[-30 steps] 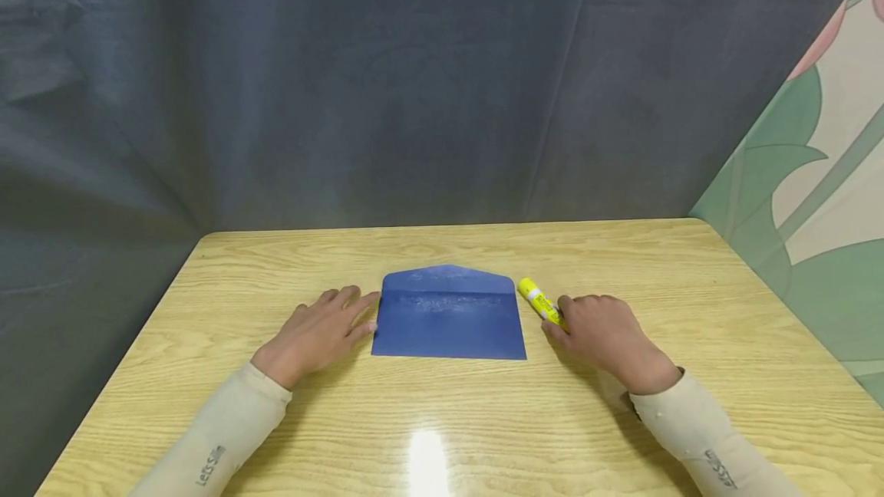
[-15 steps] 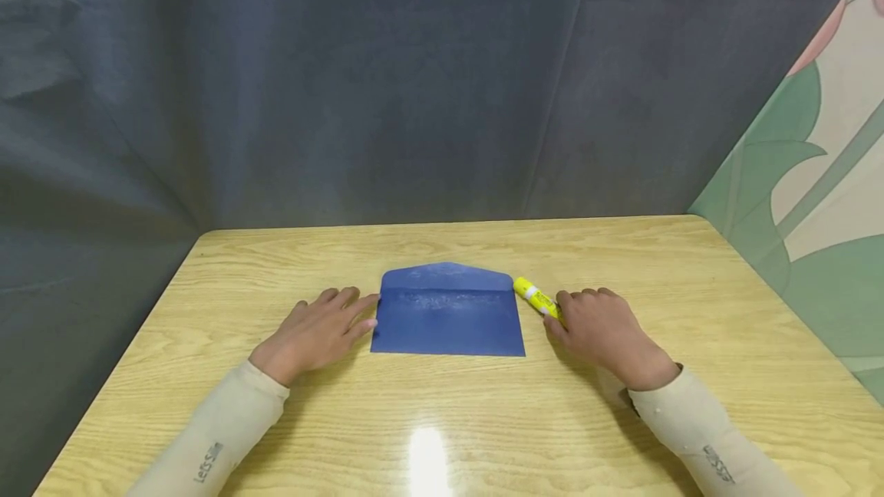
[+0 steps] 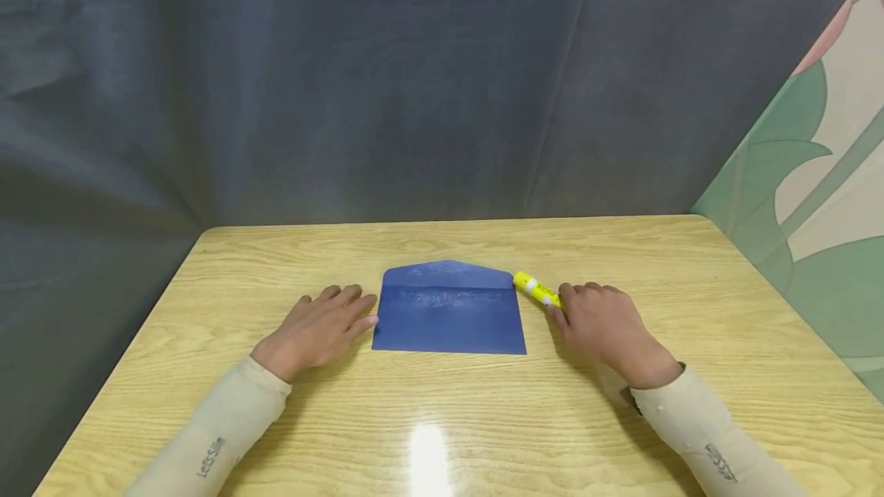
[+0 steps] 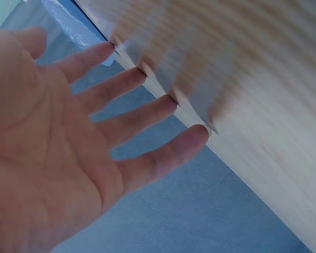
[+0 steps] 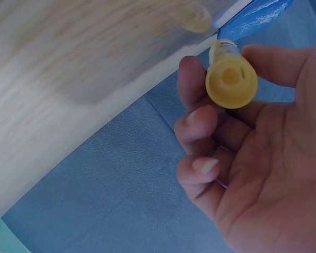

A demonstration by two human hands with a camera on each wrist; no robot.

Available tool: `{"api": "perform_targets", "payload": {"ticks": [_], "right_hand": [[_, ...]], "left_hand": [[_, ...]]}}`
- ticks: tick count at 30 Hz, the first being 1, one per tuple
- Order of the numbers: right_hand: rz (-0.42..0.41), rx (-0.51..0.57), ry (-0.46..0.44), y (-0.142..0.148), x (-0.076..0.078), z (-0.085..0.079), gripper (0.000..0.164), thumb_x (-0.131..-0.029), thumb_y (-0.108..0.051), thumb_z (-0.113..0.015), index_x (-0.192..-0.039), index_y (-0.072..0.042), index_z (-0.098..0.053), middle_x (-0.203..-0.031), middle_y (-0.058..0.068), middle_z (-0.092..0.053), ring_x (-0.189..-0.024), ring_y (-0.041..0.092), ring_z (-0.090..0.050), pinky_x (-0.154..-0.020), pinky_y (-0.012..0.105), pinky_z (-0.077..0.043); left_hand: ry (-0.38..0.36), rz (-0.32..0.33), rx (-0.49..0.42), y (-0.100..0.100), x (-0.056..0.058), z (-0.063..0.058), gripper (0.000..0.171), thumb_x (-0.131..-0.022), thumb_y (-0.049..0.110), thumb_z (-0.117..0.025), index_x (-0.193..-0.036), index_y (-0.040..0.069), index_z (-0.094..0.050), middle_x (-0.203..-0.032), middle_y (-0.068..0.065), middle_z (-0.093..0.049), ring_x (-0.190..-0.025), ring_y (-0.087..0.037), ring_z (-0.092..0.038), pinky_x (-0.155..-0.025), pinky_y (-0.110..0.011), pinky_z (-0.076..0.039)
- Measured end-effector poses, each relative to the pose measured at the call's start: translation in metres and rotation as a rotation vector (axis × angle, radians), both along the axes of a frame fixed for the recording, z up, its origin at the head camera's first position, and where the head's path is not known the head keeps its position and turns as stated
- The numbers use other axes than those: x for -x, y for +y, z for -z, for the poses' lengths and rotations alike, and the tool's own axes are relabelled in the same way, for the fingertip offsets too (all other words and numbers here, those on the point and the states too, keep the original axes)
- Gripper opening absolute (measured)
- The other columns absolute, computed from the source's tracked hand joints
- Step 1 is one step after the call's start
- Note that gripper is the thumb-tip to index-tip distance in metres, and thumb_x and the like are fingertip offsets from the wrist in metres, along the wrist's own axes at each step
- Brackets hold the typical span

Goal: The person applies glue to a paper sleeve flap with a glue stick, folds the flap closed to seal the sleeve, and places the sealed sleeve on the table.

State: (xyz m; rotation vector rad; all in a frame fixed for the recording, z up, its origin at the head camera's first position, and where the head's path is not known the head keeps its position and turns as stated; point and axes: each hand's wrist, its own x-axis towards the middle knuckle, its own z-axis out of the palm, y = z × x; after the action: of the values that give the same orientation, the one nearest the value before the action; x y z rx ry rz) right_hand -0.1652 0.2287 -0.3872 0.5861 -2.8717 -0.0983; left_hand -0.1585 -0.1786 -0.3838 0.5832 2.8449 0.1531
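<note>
A dark blue envelope (image 3: 449,330) lies on the table with its flap (image 3: 447,274) folded out away from the person. Whitish smears show on the flap and just below its fold. The left hand (image 3: 321,330) rests at the envelope's left edge, fingers spread and fairly straight, as the left wrist view (image 4: 68,137) also shows. To the right of the envelope, the right hand (image 3: 611,332) holds a yellow glue stick (image 3: 532,286) between thumb and curled fingers. Its far end reaches the envelope's right edge by the flap fold. In the right wrist view the glue stick's round yellow end (image 5: 231,81) faces the camera.
The wood-grain table (image 3: 331,420) extends around the envelope on all sides. A dark grey-blue curtain (image 3: 387,98) hangs behind the table and along its left. On the right stands a panel (image 3: 815,198) with a leaf and flower pattern.
The right hand has brought the glue stick slightly left and swung it a little flatter, its far end now at the envelope's edge. The left hand has barely moved.
</note>
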Motion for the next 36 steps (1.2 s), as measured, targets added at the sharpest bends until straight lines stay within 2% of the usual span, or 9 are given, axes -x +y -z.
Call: {"api": "perform_targets", "payload": {"ticks": [6, 14, 21, 27, 31, 36], "right_hand": [[-0.035, 0.033, 0.067, 0.0, 0.001, 0.0, 0.027, -0.095, -0.026, -0.062, -0.08, -0.007, -0.053, -0.059, 0.0, -0.043, -0.053, 0.015, -0.039, -0.046, 0.03, -0.035], [-0.094, 0.052, 0.172, -0.001, 0.004, 0.003, 0.02, -0.094, -0.02, -0.066, -0.093, -0.003, -0.056, -0.069, 0.004, -0.054, -0.06, 0.018, -0.046, -0.054, 0.034, -0.042], [-0.125, 0.088, 0.21, 0.0, 0.007, 0.003, 0.021, -0.095, -0.019, -0.064, -0.103, -0.001, -0.057, -0.079, 0.008, -0.06, -0.069, 0.023, -0.054, -0.06, 0.038, -0.048], [-0.205, 0.133, 0.242, -0.001, 0.01, 0.002, 0.024, -0.095, -0.019, -0.064, -0.111, -0.003, -0.057, -0.091, 0.009, -0.064, -0.082, 0.026, -0.056, -0.073, 0.04, -0.05], [-0.244, 0.15, 0.244, -0.002, 0.011, 0.0, 0.028, -0.093, -0.018, -0.067, -0.116, -0.005, -0.058, -0.099, 0.008, -0.066, -0.092, 0.027, -0.058, -0.079, 0.041, -0.05], [-0.3, 0.139, 0.239, -0.003, 0.01, -0.001, 0.034, -0.086, -0.016, -0.075, -0.116, -0.008, -0.06, -0.105, 0.007, -0.067, -0.095, 0.025, -0.06, -0.079, 0.04, -0.051]], "left_hand": [[0.013, 0.019, 0.017, 0.001, -0.001, -0.001, 0.06, -0.106, 0.053, -0.029, -0.155, 0.019, -0.037, -0.16, -0.014, -0.034, -0.145, -0.042, -0.034, -0.108, -0.07, -0.031], [0.019, 0.029, 0.016, 0.001, -0.001, 0.0, 0.061, -0.106, 0.053, -0.03, -0.154, 0.017, -0.038, -0.16, -0.014, -0.035, -0.145, -0.043, -0.034, -0.108, -0.07, -0.031], [0.006, 0.022, 0.017, 0.0, -0.001, 0.001, 0.061, -0.106, 0.053, -0.031, -0.155, 0.018, -0.036, -0.161, -0.015, -0.032, -0.146, -0.044, -0.031, -0.11, -0.07, -0.028], [0.006, 0.023, 0.017, 0.001, 0.0, 0.0, 0.06, -0.106, 0.052, -0.032, -0.155, 0.017, -0.036, -0.161, -0.015, -0.032, -0.146, -0.044, -0.032, -0.109, -0.07, -0.029], [0.005, 0.025, 0.022, 0.002, -0.001, 0.0, 0.061, -0.106, 0.052, -0.032, -0.155, 0.017, -0.036, -0.161, -0.015, -0.032, -0.146, -0.043, -0.031, -0.109, -0.07, -0.029], [-0.004, 0.024, 0.025, 0.002, -0.002, 0.001, 0.062, -0.106, 0.052, -0.033, -0.156, 0.016, -0.035, -0.162, -0.016, -0.031, -0.147, -0.044, -0.03, -0.11, -0.07, -0.028]]}}
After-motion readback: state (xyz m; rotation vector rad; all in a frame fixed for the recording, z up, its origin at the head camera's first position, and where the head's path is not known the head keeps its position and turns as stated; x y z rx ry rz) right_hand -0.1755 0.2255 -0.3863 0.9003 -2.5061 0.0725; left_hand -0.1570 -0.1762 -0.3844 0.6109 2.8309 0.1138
